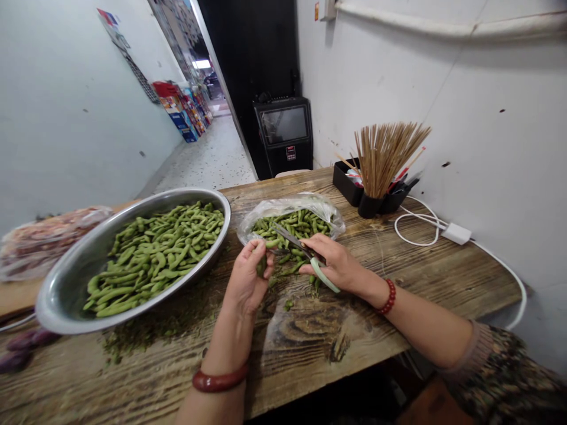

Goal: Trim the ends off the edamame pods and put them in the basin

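My left hand is closed around edamame pods, one of them poking out between thumb and finger toward the blades. In my right hand is a pair of scissors with pale green handles, its dark blades pointing left over the plastic bag. Whether the blades touch a pod I cannot tell. The clear bag lies open behind both hands, full of green edamame pods, some spilling out at its front. To the left stands a large metal basin holding many more pods.
Green trimmings litter the wooden table below the basin. A bag of meat-like pieces and purple vegetables lie far left. At the back right are a black holder of wooden skewers and a white cable with an adapter.
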The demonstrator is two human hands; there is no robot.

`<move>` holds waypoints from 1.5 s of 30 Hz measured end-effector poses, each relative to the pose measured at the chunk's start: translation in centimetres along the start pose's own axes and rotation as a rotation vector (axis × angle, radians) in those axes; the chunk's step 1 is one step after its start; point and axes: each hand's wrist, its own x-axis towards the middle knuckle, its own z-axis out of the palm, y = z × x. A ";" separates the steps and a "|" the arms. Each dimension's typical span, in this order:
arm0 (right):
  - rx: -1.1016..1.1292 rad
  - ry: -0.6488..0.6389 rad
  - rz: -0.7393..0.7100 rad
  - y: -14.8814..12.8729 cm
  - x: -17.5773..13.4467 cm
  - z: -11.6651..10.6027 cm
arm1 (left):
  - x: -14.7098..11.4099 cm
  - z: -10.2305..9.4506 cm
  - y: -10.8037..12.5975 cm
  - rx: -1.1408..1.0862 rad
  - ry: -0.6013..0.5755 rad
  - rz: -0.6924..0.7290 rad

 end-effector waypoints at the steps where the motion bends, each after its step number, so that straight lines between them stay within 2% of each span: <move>1: 0.000 0.023 0.000 0.1 0.0 0.0 | 0.1 -0.1 0.1 -0.021 0.031 -0.006; 4: -0.001 0.076 -0.005 0.2 0.1 0.0 | 0.3 -0.5 0.4 -0.068 0.094 -0.069; 8: 0.009 0.064 -0.007 0.1 0.1 0.0 | 0.5 -0.7 0.1 0.024 0.071 -0.087; 10: 0.010 0.056 -0.001 0.1 0.0 0.0 | 0.8 -0.8 -0.5 0.256 0.080 -0.023; 12: 0.006 0.050 0.005 0.1 0.0 0.0 | 1.1 -1.1 -1.3 0.622 0.088 0.108; 15: -0.004 0.041 0.002 0.1 0.0 0.0 | 1.5 -1.5 -2.2 1.182 0.037 0.305; 18: -0.008 0.034 -0.002 0.0 0.0 0.1 | 1.4 -1.7 -2.6 1.563 -0.016 0.300; 21: -0.004 0.031 0.007 0.0 0.0 0.1 | 1.4 -1.8 -2.5 1.699 -0.051 0.292; 23: -0.004 0.029 0.015 -0.1 0.0 0.1 | 1.5 -1.9 -2.4 1.639 -0.060 0.325; 26: -0.010 0.031 0.021 0.0 0.0 0.0 | 1.6 -1.9 -1.9 1.325 -0.029 0.339; 28: -0.012 0.040 0.016 0.0 0.1 0.0 | 1.3 -1.6 -1.4 1.003 0.007 0.240; 31: -0.003 0.042 0.015 0.0 0.1 -0.1 | 0.6 -0.9 -0.6 0.521 0.014 0.018; 33: 0.004 0.026 0.022 -0.1 0.1 -0.1 | 0.2 -0.3 -0.2 0.317 -0.006 -0.052; 39: 0.022 -0.018 0.040 -0.6 0.1 -0.2 | -0.2 0.3 0.2 0.098 -0.056 -0.100; 45: 0.000 -0.081 0.029 -0.5 0.0 -0.2 | -0.2 0.2 -0.1 0.134 -0.030 -0.080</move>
